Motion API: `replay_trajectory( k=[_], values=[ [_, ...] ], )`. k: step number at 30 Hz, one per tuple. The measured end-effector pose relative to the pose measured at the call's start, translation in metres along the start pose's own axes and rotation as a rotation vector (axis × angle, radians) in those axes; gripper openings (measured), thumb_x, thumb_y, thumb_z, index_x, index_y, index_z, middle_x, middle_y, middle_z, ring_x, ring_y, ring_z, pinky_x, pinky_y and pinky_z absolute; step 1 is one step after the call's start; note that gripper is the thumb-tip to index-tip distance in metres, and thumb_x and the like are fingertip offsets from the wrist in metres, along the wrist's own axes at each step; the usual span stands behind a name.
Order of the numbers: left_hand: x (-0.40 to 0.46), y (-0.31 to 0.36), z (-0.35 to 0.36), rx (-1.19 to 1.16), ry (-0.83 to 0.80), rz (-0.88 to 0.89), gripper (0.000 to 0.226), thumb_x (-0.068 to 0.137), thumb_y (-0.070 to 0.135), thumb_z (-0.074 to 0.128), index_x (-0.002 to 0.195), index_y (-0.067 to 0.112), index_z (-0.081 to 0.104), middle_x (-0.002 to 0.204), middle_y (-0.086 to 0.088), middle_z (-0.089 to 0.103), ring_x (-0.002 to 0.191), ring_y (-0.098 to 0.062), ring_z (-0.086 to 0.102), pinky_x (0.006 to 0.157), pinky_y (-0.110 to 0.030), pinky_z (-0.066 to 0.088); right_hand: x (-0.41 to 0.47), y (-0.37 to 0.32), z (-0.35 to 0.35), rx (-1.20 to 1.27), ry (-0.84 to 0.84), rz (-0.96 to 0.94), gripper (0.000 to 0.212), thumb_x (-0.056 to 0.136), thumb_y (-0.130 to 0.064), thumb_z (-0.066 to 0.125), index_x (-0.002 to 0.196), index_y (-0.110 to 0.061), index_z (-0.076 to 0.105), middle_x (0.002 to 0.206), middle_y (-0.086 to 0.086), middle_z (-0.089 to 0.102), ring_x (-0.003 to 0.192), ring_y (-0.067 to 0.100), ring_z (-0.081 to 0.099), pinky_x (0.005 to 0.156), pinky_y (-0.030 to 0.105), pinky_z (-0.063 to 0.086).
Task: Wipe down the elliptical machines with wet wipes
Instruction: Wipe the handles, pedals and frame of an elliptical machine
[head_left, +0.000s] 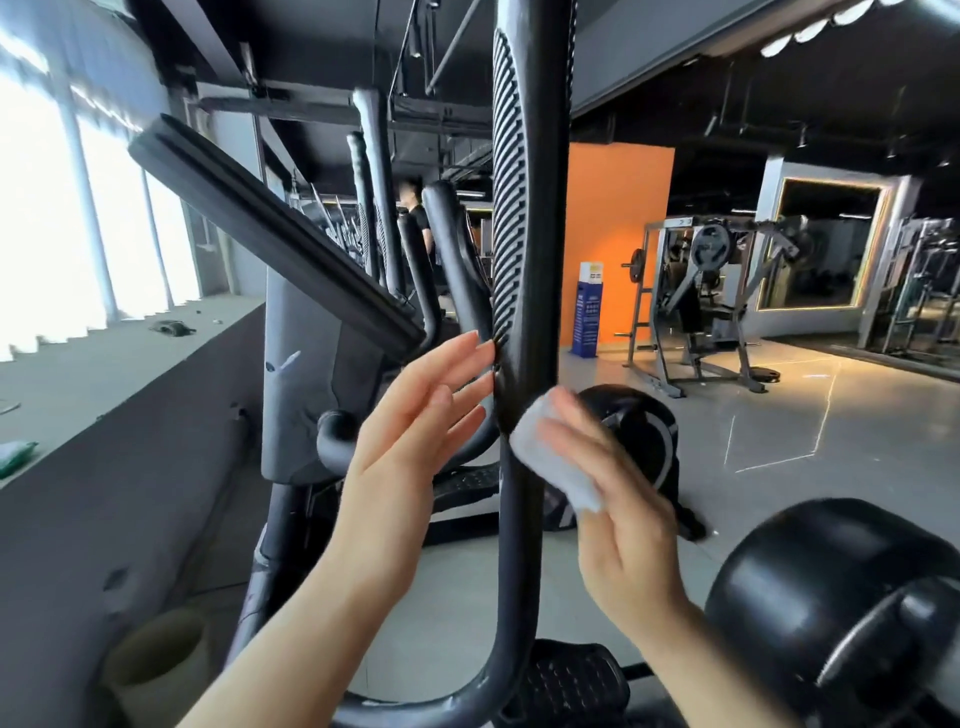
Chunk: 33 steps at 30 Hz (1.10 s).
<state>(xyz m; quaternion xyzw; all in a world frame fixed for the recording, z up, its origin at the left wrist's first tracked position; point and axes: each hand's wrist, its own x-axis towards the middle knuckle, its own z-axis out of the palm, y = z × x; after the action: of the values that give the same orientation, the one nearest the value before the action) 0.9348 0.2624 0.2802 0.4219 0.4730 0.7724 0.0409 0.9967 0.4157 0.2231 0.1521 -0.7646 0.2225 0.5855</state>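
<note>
A black upright handlebar (524, 291) of the elliptical machine rises through the middle of the view, ribbed on its upper left side. My right hand (618, 499) presses a folded white wet wipe (550, 457) against the bar's right side with straight fingers. My left hand (415, 421) is on the bar's left side, fingers straight, fingertips touching the bar just below the ribbed grip. The machine's slanted console (270, 234) stands to the left, and a foot pedal (571, 680) lies below.
A grey window ledge (119, 374) runs along the left. Another elliptical's black flywheel housing (831, 613) fills the lower right, a further one (639, 431) stands behind the wipe. Weight machines (711, 291) and an orange wall (618, 218) lie beyond. A person stands far back.
</note>
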Motion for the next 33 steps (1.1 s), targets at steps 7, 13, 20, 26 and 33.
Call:
replay_trajectory(
  k=[7,13,20,26,33],
  values=[
    [-0.01,-0.017,-0.021,-0.076,0.111,-0.098,0.025,0.098,0.006,0.044,0.108,0.01,0.067,0.109,-0.004,0.074,0.11,-0.018,0.067,0.094,-0.023,0.052,0.082,-0.01,-0.002,-0.257,0.088,-0.317,0.031,0.102,-0.002,0.036,0.124,0.01,0.054,0.136,0.021,0.045,0.132,0.037,0.043,0.117,0.046,0.03],
    [-0.017,-0.02,-0.039,0.007,0.08,-0.054,0.027,0.085,0.026,0.053,0.101,0.025,0.075,0.112,0.003,0.073,0.112,-0.014,0.066,0.097,-0.031,0.053,0.027,-0.003,-0.002,-0.148,-0.16,-0.158,0.033,0.099,-0.003,0.037,0.12,0.005,0.061,0.14,0.013,0.05,0.142,0.027,0.036,0.117,0.038,0.028],
    [-0.021,-0.031,0.003,0.202,-0.006,0.098,0.038,0.093,0.021,0.046,0.129,0.027,0.058,0.127,0.015,0.065,0.124,-0.007,0.057,0.101,-0.019,0.044,0.005,0.026,-0.011,0.587,0.253,0.512,0.036,0.094,-0.015,0.044,0.103,-0.03,0.076,0.121,-0.008,0.069,0.125,0.014,0.056,0.107,0.03,0.038],
    [-0.004,-0.035,0.03,0.349,0.319,0.235,0.022,0.092,0.037,0.055,0.099,0.041,0.076,0.097,0.016,0.075,0.089,-0.001,0.071,0.082,-0.016,0.054,0.021,0.095,0.019,0.994,0.15,0.628,0.02,0.083,-0.021,0.071,0.068,-0.035,0.073,0.072,-0.023,0.062,0.071,-0.009,0.054,0.065,0.008,0.042],
    [-0.003,-0.032,0.086,0.52,0.866,0.3,0.02,0.077,0.037,0.063,0.079,0.029,0.081,0.078,0.006,0.075,0.068,-0.008,0.07,0.066,-0.019,0.056,0.033,0.118,0.043,1.372,-0.198,0.523,0.039,0.092,-0.017,0.044,0.097,-0.04,0.075,0.105,-0.015,0.073,0.109,0.002,0.063,0.092,0.017,0.046]
  ],
)
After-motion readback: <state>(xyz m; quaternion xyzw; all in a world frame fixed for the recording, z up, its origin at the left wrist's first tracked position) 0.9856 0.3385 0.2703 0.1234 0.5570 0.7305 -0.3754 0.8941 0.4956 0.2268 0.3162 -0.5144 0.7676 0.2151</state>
